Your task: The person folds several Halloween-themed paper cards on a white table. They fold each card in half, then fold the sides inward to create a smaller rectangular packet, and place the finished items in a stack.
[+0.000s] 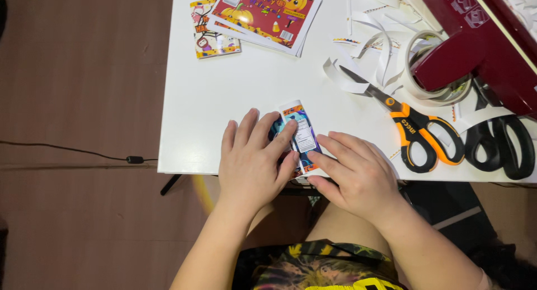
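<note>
A small colourful printed wrapper, blue and orange with a white label panel, lies near the front edge of the white table. My left hand presses flat on its left side, fingers spread over it. My right hand rests against its right side, fingers touching the wrapper's edge. Part of the wrapper is hidden under my left fingers.
Orange-handled scissors and black-handled scissors lie to the right. A dark red tape dispenser with a tape roll sits at the back right among white paper strips. Printed pumpkin sheets lie at the back.
</note>
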